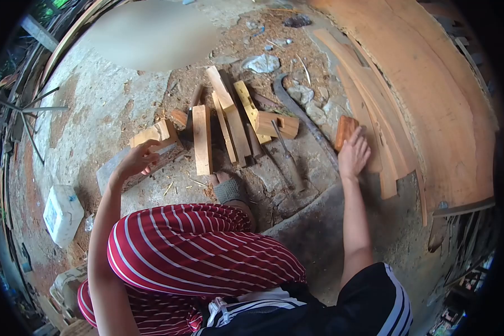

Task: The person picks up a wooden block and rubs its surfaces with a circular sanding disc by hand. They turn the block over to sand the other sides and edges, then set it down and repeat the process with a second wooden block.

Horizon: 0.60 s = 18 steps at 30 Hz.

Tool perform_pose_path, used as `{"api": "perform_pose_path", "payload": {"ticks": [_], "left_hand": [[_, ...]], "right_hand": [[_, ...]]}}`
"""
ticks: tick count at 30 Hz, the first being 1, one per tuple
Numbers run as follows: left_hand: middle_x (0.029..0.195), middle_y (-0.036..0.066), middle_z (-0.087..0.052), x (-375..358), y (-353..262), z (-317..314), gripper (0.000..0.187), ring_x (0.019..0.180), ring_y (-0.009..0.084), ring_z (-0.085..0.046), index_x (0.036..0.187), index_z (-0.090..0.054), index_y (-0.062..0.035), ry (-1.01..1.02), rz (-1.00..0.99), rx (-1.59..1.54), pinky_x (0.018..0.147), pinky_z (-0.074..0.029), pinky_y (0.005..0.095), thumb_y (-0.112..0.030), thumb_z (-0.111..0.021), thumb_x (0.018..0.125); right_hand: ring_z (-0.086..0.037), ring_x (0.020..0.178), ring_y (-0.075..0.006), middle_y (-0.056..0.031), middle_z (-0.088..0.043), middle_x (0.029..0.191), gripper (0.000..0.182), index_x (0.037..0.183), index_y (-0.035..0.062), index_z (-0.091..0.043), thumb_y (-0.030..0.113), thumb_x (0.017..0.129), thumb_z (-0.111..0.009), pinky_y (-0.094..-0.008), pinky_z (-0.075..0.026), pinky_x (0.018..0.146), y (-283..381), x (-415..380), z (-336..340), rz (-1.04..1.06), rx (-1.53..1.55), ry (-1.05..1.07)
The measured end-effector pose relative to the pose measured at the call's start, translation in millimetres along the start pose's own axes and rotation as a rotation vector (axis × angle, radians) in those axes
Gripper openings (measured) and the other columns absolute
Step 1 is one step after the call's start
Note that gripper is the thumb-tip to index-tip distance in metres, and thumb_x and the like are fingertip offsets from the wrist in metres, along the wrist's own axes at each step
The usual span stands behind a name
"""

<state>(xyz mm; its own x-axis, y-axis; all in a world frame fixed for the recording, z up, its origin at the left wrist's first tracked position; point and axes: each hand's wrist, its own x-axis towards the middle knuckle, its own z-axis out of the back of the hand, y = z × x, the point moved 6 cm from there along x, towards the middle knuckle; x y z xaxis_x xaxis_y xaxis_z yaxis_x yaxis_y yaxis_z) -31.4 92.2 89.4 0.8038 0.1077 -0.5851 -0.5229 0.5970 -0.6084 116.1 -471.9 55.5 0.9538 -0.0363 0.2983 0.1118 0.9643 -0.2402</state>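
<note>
A reddish-brown wooden block lies at the right, beside long thin boards. My right hand rests at its lower edge, fingers spread and touching or just over it. On the left, my left hand is at the near side of a pale wooden block, which sits on a grey slab. Its fingers are bent and apart, and nothing shows between them. Between my hands lie several wood pieces, among them an upright-lying pale block, a yellow notched piece and a block with a slot.
Chisel-like tools and a long curved metal bar lie on the dirty concrete. Wide planks fill the right side. A white container stands at the left, below a metal stand. My foot is near the wood pieces.
</note>
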Motion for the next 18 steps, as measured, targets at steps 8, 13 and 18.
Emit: {"api": "perform_pose_path", "payload": {"ticks": [8,13,18], "left_hand": [[0.078,0.008,-0.066,-22,2,3,0.037,0.060,0.0146,-0.064,0.129,-0.051,-0.0090,-0.061,-0.023,0.187,0.055,-0.051,0.0296,-0.017,-0.057,0.093],[0.073,0.012,-0.067,-22,22,-9,0.036,0.057,0.0173,-0.064,0.124,-0.056,-0.0055,-0.040,-0.026,0.207,0.055,-0.050,0.0337,-0.017,-0.058,0.090],[0.090,0.016,-0.069,-11,26,-24,0.038,0.082,0.0275,-0.068,0.124,-0.057,-0.0086,-0.042,0.035,0.310,0.073,-0.053,0.0390,-0.018,-0.059,0.088]], "right_hand": [[-0.048,0.124,-0.0307,-0.0175,-0.049,0.131,0.098,0.147,-0.0028,-0.024,0.057,0.081,-0.064,-0.0497,-0.039,0.100,-7,14,-51,-0.320,0.210,0.405],[-0.042,0.130,-0.0330,-0.0188,-0.047,0.136,0.091,0.150,-0.0007,-0.018,0.049,0.086,-0.062,-0.0535,-0.024,0.111,31,15,-9,-0.091,0.187,0.008],[-0.022,0.144,-0.0303,-0.0198,-0.026,0.154,0.092,0.152,0.0030,-0.003,0.039,0.090,-0.060,-0.0494,0.003,0.118,178,-12,28,0.460,0.435,0.054]]}}
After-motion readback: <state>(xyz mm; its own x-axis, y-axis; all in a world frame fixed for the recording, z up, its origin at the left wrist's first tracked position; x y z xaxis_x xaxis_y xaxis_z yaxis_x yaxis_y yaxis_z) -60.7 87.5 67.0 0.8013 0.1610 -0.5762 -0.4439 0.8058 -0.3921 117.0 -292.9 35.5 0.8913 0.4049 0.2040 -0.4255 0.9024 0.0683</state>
